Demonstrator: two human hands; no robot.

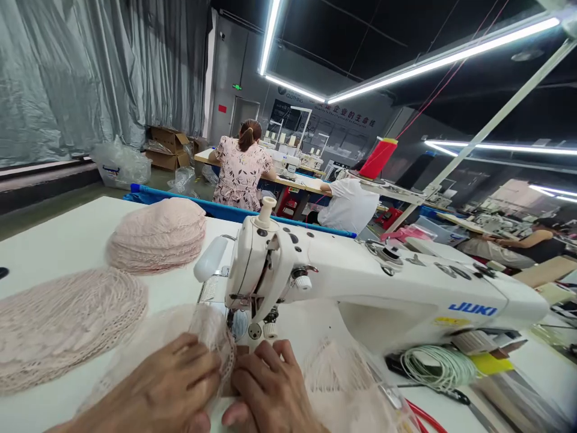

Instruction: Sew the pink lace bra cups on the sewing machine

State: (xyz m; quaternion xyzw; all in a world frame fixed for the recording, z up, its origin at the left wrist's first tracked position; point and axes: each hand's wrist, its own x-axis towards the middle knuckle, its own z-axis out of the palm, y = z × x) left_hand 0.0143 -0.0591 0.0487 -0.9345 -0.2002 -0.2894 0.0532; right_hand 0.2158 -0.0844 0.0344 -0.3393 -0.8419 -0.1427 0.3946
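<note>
A white sewing machine [306, 264] stands in front of me. My left hand [174, 376] lies over a sheer pale-pink lace piece [210, 331], fingers bent and close together, pressing it beside the presser foot. My right hand [270, 385] is just below the needle area, its fingers curled at the right edge of the same lace; the fingertips' grip is partly hidden. More pale lace fabric [338, 373] lies right of my right hand. To the left are a stack of lace pieces [67, 319] and, behind it, a stack of pink cup-shaped pieces [160, 231].
A coil of pale green cord [435, 367] lies under the machine arm at the right. A red thread cone [378, 157] stands behind the machine. A person in a patterned top [243, 171] and another in a white shirt [349, 204] sit ahead at other tables.
</note>
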